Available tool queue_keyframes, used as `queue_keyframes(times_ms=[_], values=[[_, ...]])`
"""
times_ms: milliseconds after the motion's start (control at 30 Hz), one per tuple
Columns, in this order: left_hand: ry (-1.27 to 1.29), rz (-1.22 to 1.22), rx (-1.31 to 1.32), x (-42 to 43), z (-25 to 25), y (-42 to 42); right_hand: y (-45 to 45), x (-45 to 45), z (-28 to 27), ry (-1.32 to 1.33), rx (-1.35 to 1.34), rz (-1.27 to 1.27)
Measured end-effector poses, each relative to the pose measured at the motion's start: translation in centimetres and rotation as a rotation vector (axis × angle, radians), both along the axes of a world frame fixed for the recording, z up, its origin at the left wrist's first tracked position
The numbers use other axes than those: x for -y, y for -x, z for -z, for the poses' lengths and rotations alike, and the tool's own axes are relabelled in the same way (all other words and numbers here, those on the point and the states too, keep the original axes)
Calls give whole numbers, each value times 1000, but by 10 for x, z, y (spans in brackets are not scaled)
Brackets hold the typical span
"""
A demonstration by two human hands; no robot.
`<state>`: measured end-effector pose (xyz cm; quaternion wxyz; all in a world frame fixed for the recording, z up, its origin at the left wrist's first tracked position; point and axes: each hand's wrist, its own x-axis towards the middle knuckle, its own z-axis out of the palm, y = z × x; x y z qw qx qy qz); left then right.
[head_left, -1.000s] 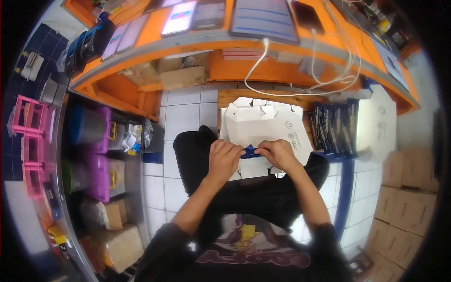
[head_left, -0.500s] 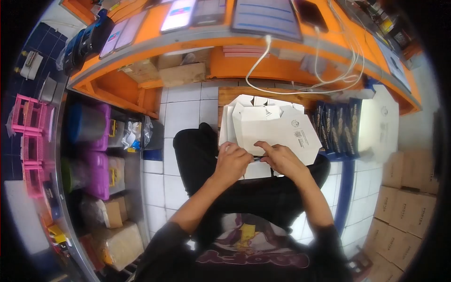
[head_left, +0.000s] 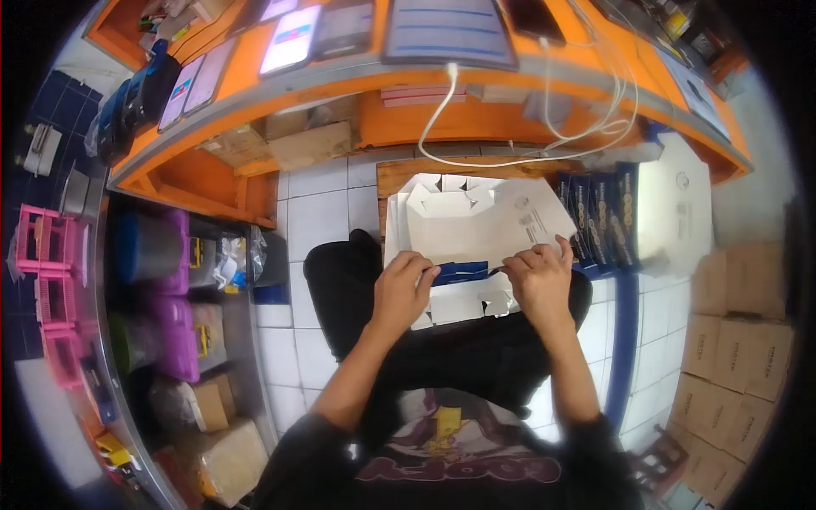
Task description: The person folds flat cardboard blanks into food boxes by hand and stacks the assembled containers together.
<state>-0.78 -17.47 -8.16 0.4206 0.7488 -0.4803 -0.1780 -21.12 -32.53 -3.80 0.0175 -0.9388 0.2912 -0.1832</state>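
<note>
Your left hand [head_left: 403, 291] and right hand [head_left: 541, 282], apart, pinch opposite ends of the blue-edged carton [head_left: 455, 234], before your lap, partly over wood [head_left: 404, 170]. Blue boxes [head_left: 602, 219] crowd its right; a cable [head_left: 423, 143] loops beyond; purple bins [head_left: 178, 319] left.

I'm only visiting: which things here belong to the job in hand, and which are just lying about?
In the work:
- white printed card
- blue strip, with the left hand and right hand at its ends
- perhaps the blue printed boxes alongside

Apparently just lying about:
- tablet
- lit phone
- purple bins
- brown cartons
</note>
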Motion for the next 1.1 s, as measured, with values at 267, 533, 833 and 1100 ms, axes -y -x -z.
queue_keyframes(times_ms=[267, 533, 833, 1100], values=[[141, 223, 100, 15, -4, 21, -15, -15, 3, 119, -220, -190], [175, -210, -604, -36, 54, -32, 11, -28, 0, -84, 575, 138], [246, 254, 50, -46, 2, 58, -11, -121, 50, -1702, 1373, 443], [93, -289, 167, -31, -71, 10, 66, -91, 79, -1421, 1105, 494]])
